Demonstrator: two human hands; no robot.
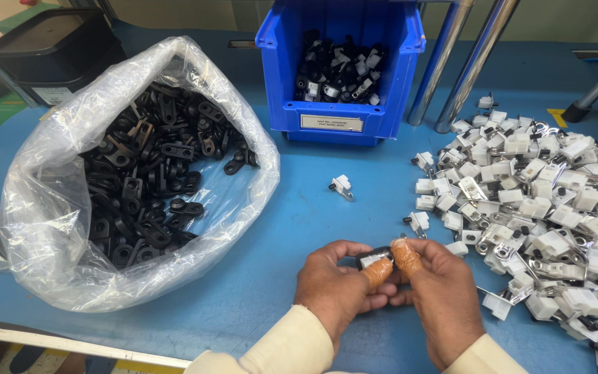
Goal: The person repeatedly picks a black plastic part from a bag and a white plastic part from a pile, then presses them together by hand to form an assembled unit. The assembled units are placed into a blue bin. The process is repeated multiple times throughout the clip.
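Clear plastic bag (57, 208) at 9 o'clock, mouth open, full of black brackets (153, 187). Blue bin (333, 104) at 12 o'clock, holding black-and-white assembled pieces. Lone white clip (341, 185) on blue table (299, 228), between bin and hands. Left hand (337, 287) and right hand (437, 291) at 6 o'clock, touching, both pinched on small black part (373, 257), taped thumbs on top. Pile of white clips (541, 208) at 3 o'clock.

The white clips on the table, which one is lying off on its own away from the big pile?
The single white clip lying on the blue table just below the blue bin; all other white clips belong to the pile at the right.
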